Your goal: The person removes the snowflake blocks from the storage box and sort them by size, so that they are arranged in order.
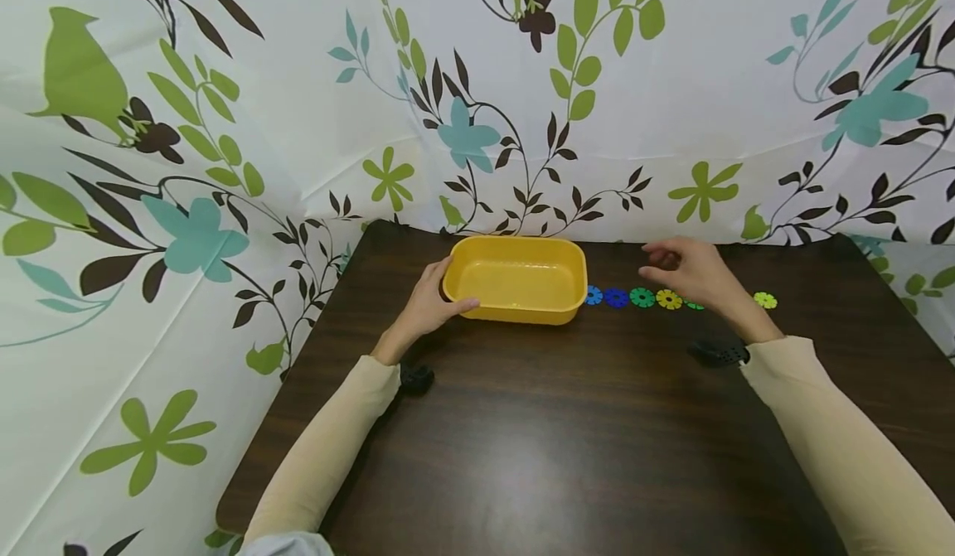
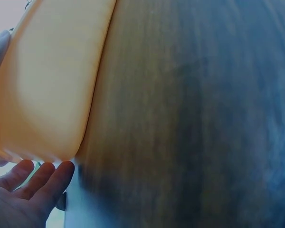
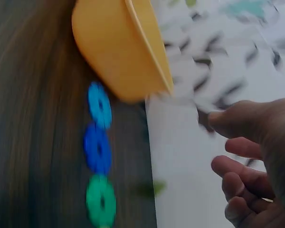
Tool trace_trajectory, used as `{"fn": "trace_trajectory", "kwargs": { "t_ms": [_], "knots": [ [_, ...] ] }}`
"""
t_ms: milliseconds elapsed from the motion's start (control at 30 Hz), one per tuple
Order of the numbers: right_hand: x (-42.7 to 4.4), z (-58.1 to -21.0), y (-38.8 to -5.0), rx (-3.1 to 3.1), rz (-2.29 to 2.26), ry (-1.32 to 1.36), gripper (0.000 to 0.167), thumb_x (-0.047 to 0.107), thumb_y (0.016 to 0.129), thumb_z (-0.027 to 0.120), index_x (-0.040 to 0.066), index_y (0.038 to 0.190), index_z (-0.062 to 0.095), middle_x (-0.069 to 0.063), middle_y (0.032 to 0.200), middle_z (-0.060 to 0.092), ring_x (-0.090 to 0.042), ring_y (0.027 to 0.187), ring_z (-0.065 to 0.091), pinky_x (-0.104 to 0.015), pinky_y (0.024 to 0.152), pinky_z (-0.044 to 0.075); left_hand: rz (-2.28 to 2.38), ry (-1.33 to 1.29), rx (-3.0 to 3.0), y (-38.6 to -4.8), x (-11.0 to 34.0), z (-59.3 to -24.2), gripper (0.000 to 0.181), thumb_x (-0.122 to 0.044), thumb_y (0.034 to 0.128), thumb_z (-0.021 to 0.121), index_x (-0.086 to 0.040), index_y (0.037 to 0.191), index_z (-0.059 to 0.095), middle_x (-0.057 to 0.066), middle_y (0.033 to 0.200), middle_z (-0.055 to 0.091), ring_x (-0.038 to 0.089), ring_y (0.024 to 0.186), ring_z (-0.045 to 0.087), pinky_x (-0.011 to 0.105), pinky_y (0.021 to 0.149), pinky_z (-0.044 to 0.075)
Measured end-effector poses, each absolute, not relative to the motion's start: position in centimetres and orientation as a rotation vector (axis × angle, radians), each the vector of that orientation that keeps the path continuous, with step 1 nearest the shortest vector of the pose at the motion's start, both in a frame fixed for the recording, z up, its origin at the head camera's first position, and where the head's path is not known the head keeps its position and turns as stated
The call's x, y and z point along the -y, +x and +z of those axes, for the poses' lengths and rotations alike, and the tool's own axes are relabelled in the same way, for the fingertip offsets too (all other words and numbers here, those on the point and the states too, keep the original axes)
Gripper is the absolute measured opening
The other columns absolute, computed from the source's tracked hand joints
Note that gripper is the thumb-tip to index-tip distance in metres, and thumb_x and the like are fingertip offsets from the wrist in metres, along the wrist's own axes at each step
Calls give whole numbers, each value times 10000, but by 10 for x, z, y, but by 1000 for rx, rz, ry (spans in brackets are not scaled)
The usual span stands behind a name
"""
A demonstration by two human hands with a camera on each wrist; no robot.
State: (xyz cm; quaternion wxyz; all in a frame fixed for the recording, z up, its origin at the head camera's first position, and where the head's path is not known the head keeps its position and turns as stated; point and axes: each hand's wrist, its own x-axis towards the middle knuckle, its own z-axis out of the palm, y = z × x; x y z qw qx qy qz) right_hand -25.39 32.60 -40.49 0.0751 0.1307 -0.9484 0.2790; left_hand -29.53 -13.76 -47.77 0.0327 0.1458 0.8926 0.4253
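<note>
A yellow plastic basin point(image 1: 522, 284) stands at the back of the table, its inside bare. My left hand point(image 1: 430, 303) grips its left end, thumb over the front rim; the left wrist view shows fingertips point(image 2: 61, 173) against the end wall. From the basin's right side runs a row of flat notched discs: light blue point(image 3: 94, 100), dark blue point(image 3: 91, 147), green point(image 3: 93, 202), yellow point(image 1: 662, 300), and another green one partly hidden by my right arm. Above this row hovers my right hand point(image 1: 690, 270), fingers loosely bent, holding nothing. A yellow-green disc point(image 1: 765, 300) lies farther right.
The dark wood-grain table point(image 1: 515, 423) reaches toward me. Behind it and at the left hangs a white cloth point(image 1: 298, 108) printed with leaves, flowers and birds. A black band point(image 1: 719, 353) sits at my right wrist, and another black device point(image 1: 416, 379) at my left.
</note>
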Motion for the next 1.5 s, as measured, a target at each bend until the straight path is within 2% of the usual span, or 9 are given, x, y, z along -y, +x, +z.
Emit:
{"fn": "trace_trajectory", "kwargs": {
  "t_ms": [100, 300, 500, 667, 933, 1133, 1267, 1400, 1500],
  "knots": [
    [-296, -404, -265, 2907, 830, 528, 420, 201, 1010, 789, -19, 1362, 724, -221, 1146, 776, -357, 1015, 720, -529, 906, 577, 1301, 445, -2750, -296, 138, -479, 1147, -508, 897, 877, -104, 1750, 223, 219, 1712, 340, 424, 1553, 428, 617, 1300, 367],
    [-241, -407, -283, 2947, 808, 812, 419, 153, 957, 838, -10, 1334, 753, -183, 1127, 775, -299, 965, 665, -440, 845, 555, 1308, 432, -2745, -296, 138, -482, 1141, -494, 896, 880, -92, 1745, 232, 226, 1707, 345, 432, 1554, 425, 624, 1301, 363],
    [-200, -415, -298, 3031, 705, 1103, 353, 81, 959, 806, 9, 1303, 774, -180, 1189, 784, -335, 1098, 700, -518, 973, 584, 1311, 455, -2743, -297, 137, -482, 1141, -504, 894, 882, -95, 1744, 240, 227, 1693, 360, 431, 1538, 441, 622, 1291, 377],
    [-177, -423, -309, 3137, 603, 1273, 325, -55, 948, 712, 31, 1245, 809, -145, 1150, 814, -294, 1058, 738, -484, 985, 621, 1312, 471, -2746, -298, 136, -483, 1159, -538, 882, 883, -97, 1743, 244, 232, 1694, 358, 436, 1533, 446, 623, 1283, 389],
    [-167, -434, -325, 3221, 618, 1323, 406, -166, 906, 648, 64, 1180, 839, -108, 1117, 835, -251, 1015, 753, -454, 996, 634, 1318, 470, -2742, -299, 134, -483, 1138, -506, 891, 883, -96, 1742, 249, 235, 1705, 345, 440, 1542, 441, 624, 1283, 393],
    [-161, -441, -327, 3183, 709, 1320, 391, -143, 925, 682, 77, 1211, 833, -103, 1146, 829, -235, 1023, 743, -452, 1009, 628, 1319, 464, -2749, -298, 135, -482, 1133, -505, 889, 886, -101, 1741, 256, 228, 1695, 359, 432, 1524, 460, 618, 1273, 409],
    [-156, -443, -328, 3135, 787, 1349, 400, -123, 937, 694, 79, 1259, 819, -108, 1162, 823, -218, 999, 734, -431, 969, 631, 1307, 448, -2758, -297, 135, -482, 1134, -503, 888, 888, -98, 1740, 258, 230, 1687, 367, 431, 1512, 472, 615, 1268, 417],
    [-152, -444, -329, 3133, 860, 1360, 380, -105, 948, 702, 84, 1254, 825, -102, 1161, 826, -185, 952, 718, -393, 926, 632, 1314, 444, -2755, -297, 135, -481, 1145, -494, 885, 892, -89, 1741, 249, 231, 1687, 368, 422, 1504, 480, 604, 1267, 423],
    [-150, -444, -330, 3156, 904, 1341, 369, -103, 952, 706, 85, 1245, 830, -102, 1166, 828, -185, 959, 715, -399, 947, 634, 1313, 440, -2756, -297, 136, -480, 1154, -505, 883, 891, -92, 1743, 243, 229, 1698, 360, 416, 1512, 476, 598, 1271, 421]
  ]
}}
